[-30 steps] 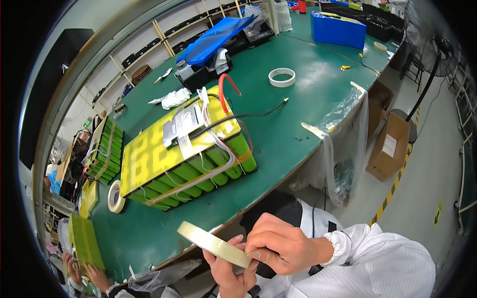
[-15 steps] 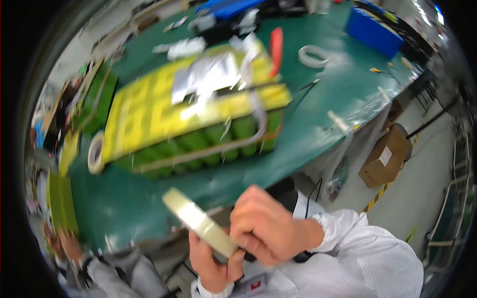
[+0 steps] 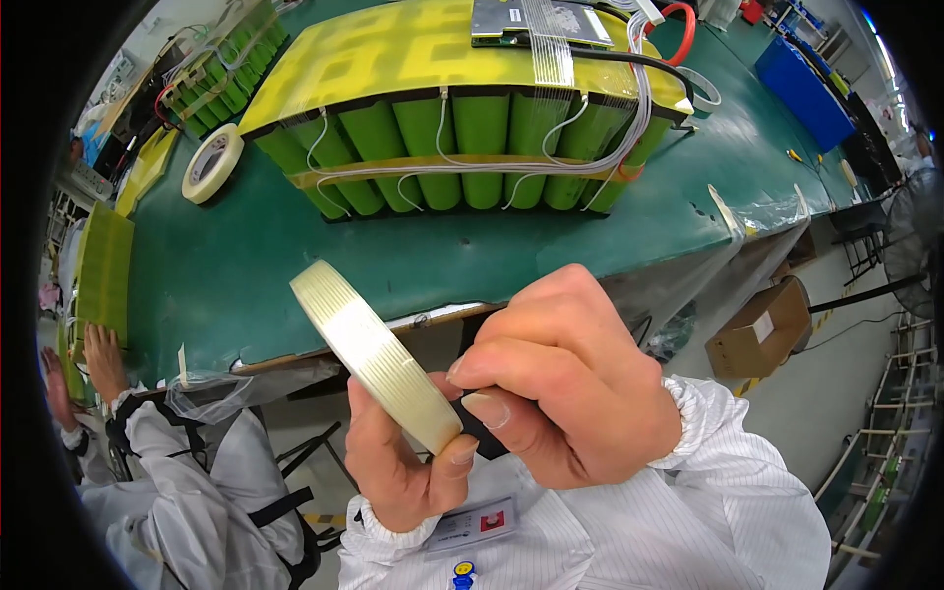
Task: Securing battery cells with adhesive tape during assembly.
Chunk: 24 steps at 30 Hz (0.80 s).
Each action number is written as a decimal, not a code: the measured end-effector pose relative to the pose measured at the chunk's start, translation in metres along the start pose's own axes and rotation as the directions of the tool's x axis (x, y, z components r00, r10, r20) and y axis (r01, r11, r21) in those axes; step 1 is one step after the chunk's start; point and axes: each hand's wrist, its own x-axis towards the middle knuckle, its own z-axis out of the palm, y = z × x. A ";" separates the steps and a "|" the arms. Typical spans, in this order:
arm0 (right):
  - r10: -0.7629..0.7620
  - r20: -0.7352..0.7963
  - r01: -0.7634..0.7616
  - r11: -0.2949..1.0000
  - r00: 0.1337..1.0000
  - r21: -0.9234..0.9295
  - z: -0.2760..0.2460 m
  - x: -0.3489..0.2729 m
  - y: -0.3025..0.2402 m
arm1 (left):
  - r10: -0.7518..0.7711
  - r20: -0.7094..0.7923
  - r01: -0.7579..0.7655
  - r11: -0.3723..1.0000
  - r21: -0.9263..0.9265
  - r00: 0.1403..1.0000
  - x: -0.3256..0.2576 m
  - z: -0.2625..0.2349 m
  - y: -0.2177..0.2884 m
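Observation:
My left hand (image 3: 393, 467) is closed around the edge of a roll of pale, ribbed filament tape (image 3: 369, 349), held up tilted in front of my chest. Just right of the roll, my right hand (image 3: 575, 383) is closed, its thumb and forefinger near each other beside the tape; anything between them is too small to make out. Beyond both hands, a battery pack (image 3: 482, 143) of green cylindrical cells stands on the green table (image 3: 295, 265). It has a yellow top sheet, white wires along its side and a circuit board (image 3: 536, 25) strapped on top with clear tape.
Another tape roll (image 3: 212, 163) leans left of the pack, near a second green cell pack (image 3: 221, 79). A co-worker's hand (image 3: 103, 359) touches a yellow-green block (image 3: 103, 270). A blue box (image 3: 804, 93) stands at the far right; a cardboard box (image 3: 762, 329) sits on the floor.
The view has shifted, so the battery pack appears higher and sharper. The tape roll stays in my left hand and sits higher in view; my right hand remains closed beside it.

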 end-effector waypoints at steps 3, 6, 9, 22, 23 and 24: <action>-0.001 0.022 0.003 0.996 1.000 -0.090 0.002 -0.001 -0.003 | 0.106 -0.065 -0.105 0.994 0.022 0.992 0.005 0.009 -0.003; -0.021 0.015 0.022 0.989 1.000 -0.143 0.004 -0.002 -0.003 | 0.194 -0.103 -0.190 0.981 0.049 0.975 0.013 0.008 -0.004; -0.010 0.015 0.011 0.994 1.000 -0.104 0.003 -0.001 -0.003 | 0.227 -0.084 -0.219 0.971 0.094 0.970 0.013 0.009 -0.006; 0.002 0.157 -0.012 0.998 0.988 0.065 -0.004 0.000 0.007 | 0.224 -0.035 -0.217 0.967 0.133 0.974 0.016 0.009 0.001; -0.023 0.158 0.017 0.999 0.987 0.041 -0.003 -0.001 0.007 | 0.222 -0.040 -0.214 0.967 0.136 0.974 0.015 0.009 0.001; -0.027 0.164 0.020 0.999 0.986 0.045 -0.001 -0.001 0.007 | 0.200 -0.048 -0.196 0.978 0.072 0.979 0.012 0.010 0.000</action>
